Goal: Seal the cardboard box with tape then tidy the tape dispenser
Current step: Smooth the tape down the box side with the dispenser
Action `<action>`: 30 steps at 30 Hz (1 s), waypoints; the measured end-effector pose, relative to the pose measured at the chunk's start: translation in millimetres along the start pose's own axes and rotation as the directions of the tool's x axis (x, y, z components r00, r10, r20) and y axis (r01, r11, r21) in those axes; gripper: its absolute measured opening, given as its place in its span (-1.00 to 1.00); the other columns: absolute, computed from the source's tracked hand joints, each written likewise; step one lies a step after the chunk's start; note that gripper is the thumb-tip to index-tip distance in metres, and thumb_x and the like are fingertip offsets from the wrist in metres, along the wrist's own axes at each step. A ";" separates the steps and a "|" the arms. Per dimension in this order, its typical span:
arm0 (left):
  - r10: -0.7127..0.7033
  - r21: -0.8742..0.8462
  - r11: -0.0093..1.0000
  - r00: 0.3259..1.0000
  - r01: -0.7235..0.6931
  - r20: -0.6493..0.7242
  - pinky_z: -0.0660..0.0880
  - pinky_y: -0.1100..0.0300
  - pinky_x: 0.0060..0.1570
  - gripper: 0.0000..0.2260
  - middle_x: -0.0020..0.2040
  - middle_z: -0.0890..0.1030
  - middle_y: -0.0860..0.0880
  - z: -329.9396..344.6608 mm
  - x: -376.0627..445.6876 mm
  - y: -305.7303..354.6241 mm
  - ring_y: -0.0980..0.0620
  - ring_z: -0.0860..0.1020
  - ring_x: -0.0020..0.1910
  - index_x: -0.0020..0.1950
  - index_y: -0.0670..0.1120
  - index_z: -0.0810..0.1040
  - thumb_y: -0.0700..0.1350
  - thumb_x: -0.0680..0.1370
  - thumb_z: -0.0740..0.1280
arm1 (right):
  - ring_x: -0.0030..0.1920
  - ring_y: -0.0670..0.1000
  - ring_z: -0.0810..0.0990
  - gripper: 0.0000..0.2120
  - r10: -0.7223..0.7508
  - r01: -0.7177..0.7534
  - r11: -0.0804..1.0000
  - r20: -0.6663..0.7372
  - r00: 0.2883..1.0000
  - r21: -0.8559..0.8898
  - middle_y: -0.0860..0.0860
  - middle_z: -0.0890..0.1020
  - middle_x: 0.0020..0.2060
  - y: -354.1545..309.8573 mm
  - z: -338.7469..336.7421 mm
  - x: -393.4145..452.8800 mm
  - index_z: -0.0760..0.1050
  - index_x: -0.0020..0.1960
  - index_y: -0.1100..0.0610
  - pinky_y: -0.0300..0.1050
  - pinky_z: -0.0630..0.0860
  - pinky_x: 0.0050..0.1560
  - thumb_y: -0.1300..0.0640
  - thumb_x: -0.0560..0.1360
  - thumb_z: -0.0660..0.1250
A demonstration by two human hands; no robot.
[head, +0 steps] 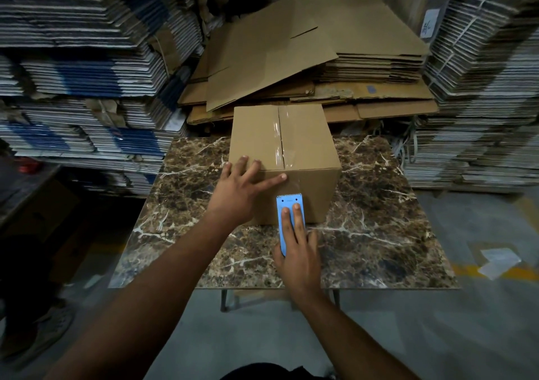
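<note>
Two bare forearms reach in from the near edge. The right hand point(297, 248) grips one light-blue tape dispenser point(288, 219), two fingers point(285, 215) laid flat along its top and the rest wrapped around its body; its toothed edge presses against the near face of the box. The left hand point(239, 187) lies open, fingers spread and grasping nothing, palm against the near face, fingertips reaching over the top edge and the thumb stretched toward the tape.

One cardboard box point(284, 161) stands upright in the middle of the marble-patterned worktop point(379, 219). It is plain brown, flaps shut, with one strip of clear tape point(280, 143) running along the centre seam of the top and over the near edge down to the dispenser.

Behind the worktop lies one heap of flattened brown cartons point(306, 59). Tall stacks of bundled white-edged sheets point(73, 59) rise on both sides.
</note>
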State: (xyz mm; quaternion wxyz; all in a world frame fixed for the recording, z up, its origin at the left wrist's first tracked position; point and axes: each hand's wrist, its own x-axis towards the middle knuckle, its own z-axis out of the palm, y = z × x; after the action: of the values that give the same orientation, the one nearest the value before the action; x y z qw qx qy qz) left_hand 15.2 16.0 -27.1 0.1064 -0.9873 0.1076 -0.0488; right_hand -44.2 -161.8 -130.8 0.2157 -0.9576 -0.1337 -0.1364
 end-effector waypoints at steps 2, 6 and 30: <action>-0.004 -0.007 1.000 1.000 0.004 0.007 0.22 -0.31 0.46 -0.12 0.55 0.20 -0.13 0.4 0.3 -0.1 -0.30 0.13 0.57 0.56 0.40 -0.10 -0.03 0.46 0.38 | -0.09 0.16 0.47 -0.19 0.003 -0.003 1.000 0.005 1.000 0.014 0.08 0.18 0.62 -1.1 1.3 -1.0 0.15 0.62 0.08 0.04 0.58 -0.08 0.10 0.44 0.39; -0.005 -0.003 1.000 1.000 0.005 0.015 0.21 -0.30 0.47 -0.11 0.54 0.20 -0.11 -1.5 0.5 0.1 -0.30 0.12 0.57 0.56 0.39 -0.10 -0.02 0.46 0.41 | 0.03 0.09 0.35 -0.16 0.006 -0.006 1.000 -0.020 1.000 0.025 0.12 0.27 0.59 -2.2 0.2 1.5 0.23 0.59 0.12 0.04 0.60 -0.13 0.16 0.37 0.48; 0.004 0.038 0.999 1.000 -0.004 0.009 0.25 -0.30 0.45 -0.04 0.54 0.20 -0.12 0.4 -1.0 0.0 -0.28 0.15 0.56 0.57 0.38 -0.11 0.04 0.39 0.46 | 0.18 0.16 0.61 0.04 0.014 -0.029 0.972 0.062 0.998 0.234 -0.06 -0.01 0.66 0.9 5.3 -2.9 -0.10 0.64 -0.11 0.02 0.65 -0.08 0.20 0.35 0.42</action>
State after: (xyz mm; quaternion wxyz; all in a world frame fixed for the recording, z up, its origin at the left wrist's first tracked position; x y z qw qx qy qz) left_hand 14.3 16.3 -27.6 0.1257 -0.9851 0.1080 -0.0463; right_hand -45.4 -160.8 -136.7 0.3249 -0.9304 -0.1449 -0.0886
